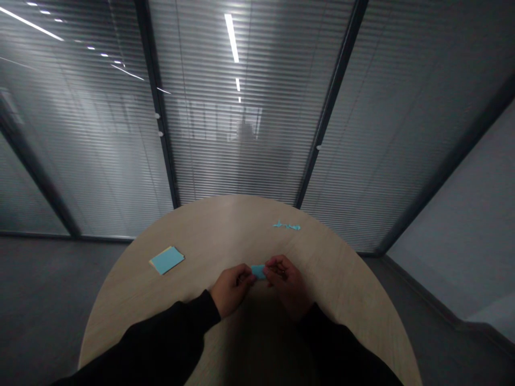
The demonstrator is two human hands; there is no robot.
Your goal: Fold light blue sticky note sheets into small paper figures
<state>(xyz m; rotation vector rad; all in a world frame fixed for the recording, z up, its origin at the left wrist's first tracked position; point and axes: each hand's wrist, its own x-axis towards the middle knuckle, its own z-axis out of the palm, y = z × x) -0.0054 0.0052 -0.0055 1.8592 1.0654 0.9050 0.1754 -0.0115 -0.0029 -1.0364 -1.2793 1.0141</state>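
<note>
My left hand [232, 289] and my right hand [287, 284] meet above the near part of a round light-wood table [225, 225]. Between their fingertips they pinch a small piece of blue paper [258, 272], probably a sticky note. To the left lies a pad of sticky notes [167, 260], blue on top with a yellow layer showing beneath. Farther off, a thin strip of torn blue paper [286, 226] lies on the tabletop, out of reach of both hands' fingertips. Black sleeves cover both forearms.
The table's curved edge surrounds the scene, with a grey floor [48, 289] beyond it. Behind stand glass partitions with closed slatted blinds [237, 161] and dark frames. A dim, blurred person shows through the blinds.
</note>
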